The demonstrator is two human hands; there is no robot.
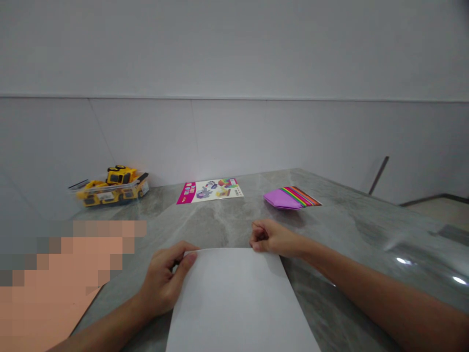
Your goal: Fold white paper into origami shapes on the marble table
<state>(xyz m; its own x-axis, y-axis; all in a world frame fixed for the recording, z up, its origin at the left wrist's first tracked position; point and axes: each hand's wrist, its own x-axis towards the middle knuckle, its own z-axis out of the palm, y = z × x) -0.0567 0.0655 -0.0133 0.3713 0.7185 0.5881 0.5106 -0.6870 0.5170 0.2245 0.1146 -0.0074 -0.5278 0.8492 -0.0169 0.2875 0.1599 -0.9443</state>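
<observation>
A white sheet of paper (238,303) lies in front of me, its far edge raised slightly toward my fingers. My left hand (166,278) pinches the far left corner between thumb and fingers. At the far right corner, my right hand (269,238) is closed, its curled fingers on the paper's edge. Just beyond the right hand is a folded purple paper piece (282,199) with its tip pointing left, resting on a rainbow-striped sheet (306,196).
The grey marbled table (220,225) runs back to a white wall. A clear plastic box (110,193) with yellow toy trucks (120,175) stands at the back left. A colourful printed booklet (210,189) lies at the back middle. Pixelated blocks cover the lower left.
</observation>
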